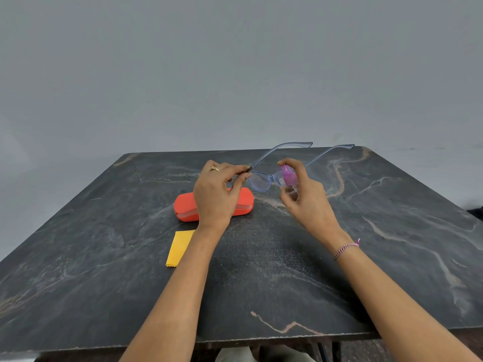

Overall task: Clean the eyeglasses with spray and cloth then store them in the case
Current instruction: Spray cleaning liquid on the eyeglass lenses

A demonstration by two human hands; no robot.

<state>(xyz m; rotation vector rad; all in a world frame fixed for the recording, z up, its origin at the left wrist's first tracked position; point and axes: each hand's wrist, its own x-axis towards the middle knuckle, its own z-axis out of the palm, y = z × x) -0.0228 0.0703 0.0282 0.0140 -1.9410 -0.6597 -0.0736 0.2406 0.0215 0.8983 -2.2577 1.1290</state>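
Seen from the head camera, a person's left hand (217, 189) pinches the blue glasses (264, 178) at the hinge, holding them above the dark stone table (392, 231) with lenses facing the wearer and both arms pointing away. The right hand (303, 192) grips a small purple spray bottle (288, 176) just beside the far lens, seemingly about to spray. The orange case (185, 207) lies under the left hand; the yellow cloth (180, 248) sits nearer, untouched.

The eyeglasses (261, 178) are pinched at one hinge by the left hand (217, 194), raised above the table (392, 231) (temples open). A purple spray bottle (288, 177), just right of that grip, is held by the right hand (305, 199).
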